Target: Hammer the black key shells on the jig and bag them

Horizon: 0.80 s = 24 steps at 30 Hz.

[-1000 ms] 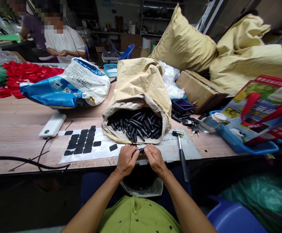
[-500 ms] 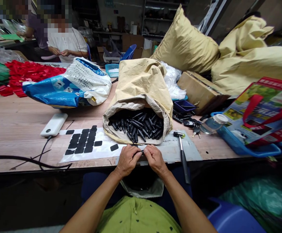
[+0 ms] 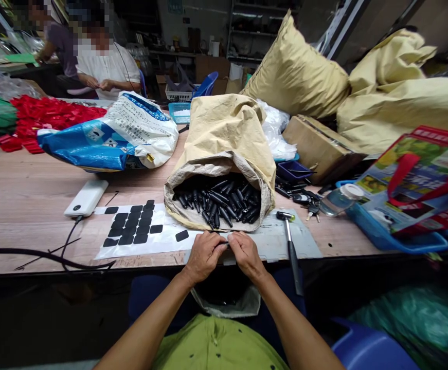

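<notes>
At the table's front edge, my left hand (image 3: 205, 255) and my right hand (image 3: 245, 253) meet with fingertips and thumbs pinched. Between them is a slim black part (image 3: 226, 241), mostly hidden by the fingers. Just beyond lies a beige sack (image 3: 227, 126), its mouth facing me, with many black pen-shaped pieces (image 3: 221, 200) inside. To my right a small hammer (image 3: 292, 252) rests with its handle over the edge. On the left a white sheet (image 3: 169, 245) carries rows of black rounded stickers (image 3: 132, 222). Below my hands, an open pale bag (image 3: 231, 311) sits at my lap.
A white power bank (image 3: 87, 198) with a cable stands on the left, before a blue-white sack (image 3: 131, 133) and a red heap (image 3: 54, 115). At right are keys (image 3: 313, 209), a jar (image 3: 337, 200) and a blue basket (image 3: 397, 239). Two people sit at the back left.
My thumbs have come slightly closer together over the black part. The whole view has shifted a little; the things on the table stay in place.
</notes>
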Each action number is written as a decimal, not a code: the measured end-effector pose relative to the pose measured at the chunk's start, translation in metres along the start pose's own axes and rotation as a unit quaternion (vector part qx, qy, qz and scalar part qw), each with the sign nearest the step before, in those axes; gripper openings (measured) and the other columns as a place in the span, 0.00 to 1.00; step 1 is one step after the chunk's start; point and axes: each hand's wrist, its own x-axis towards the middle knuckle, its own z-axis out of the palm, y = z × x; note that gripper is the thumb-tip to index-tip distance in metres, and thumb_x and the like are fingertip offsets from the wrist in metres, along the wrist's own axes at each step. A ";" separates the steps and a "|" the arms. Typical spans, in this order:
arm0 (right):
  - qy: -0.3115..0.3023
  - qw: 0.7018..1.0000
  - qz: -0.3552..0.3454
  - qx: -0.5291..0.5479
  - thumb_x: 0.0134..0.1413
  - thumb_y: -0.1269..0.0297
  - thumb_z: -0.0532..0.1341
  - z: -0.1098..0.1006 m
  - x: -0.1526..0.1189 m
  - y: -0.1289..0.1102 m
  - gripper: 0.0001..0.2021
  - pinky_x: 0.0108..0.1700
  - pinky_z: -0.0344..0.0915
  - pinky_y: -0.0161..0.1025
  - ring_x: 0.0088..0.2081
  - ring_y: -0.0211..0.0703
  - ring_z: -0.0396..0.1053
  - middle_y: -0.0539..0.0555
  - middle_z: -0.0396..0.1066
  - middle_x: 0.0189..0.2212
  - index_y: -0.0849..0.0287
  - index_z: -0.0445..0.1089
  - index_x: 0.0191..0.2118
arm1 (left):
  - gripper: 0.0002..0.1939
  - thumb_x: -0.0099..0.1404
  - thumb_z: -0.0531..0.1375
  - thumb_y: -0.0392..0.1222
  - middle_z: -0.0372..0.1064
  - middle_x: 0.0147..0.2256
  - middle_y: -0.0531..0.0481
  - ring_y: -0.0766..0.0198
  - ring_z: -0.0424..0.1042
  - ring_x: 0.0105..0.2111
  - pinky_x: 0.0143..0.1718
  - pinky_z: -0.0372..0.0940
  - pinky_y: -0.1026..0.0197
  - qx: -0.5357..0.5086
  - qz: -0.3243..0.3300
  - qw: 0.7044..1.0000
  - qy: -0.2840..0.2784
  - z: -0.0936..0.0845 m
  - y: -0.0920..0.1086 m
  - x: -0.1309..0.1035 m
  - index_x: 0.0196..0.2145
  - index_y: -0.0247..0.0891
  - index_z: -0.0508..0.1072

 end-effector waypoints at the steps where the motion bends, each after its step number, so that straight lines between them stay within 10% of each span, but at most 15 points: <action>1: 0.006 1.000 -0.002 -0.005 0.73 0.57 0.48 0.001 0.000 0.001 0.22 0.39 0.55 0.40 0.32 0.42 0.61 0.50 0.65 0.25 0.56 0.64 0.26 | 0.13 0.76 0.51 0.47 0.73 0.37 0.50 0.57 0.66 0.40 0.43 0.57 0.53 0.001 0.002 1.000 -0.001 0.000 -0.001 0.000 0.43 0.43 0.75; 24: 0.058 0.996 0.001 -0.070 0.70 0.60 0.50 0.018 0.004 0.004 0.27 0.36 0.53 0.42 0.25 0.41 0.60 0.51 0.68 0.18 0.56 0.63 0.17 | 0.15 0.76 0.50 0.45 0.75 0.35 0.49 0.56 0.66 0.39 0.43 0.55 0.52 0.022 0.024 0.999 -0.042 -0.005 0.001 0.002 0.39 0.42 0.75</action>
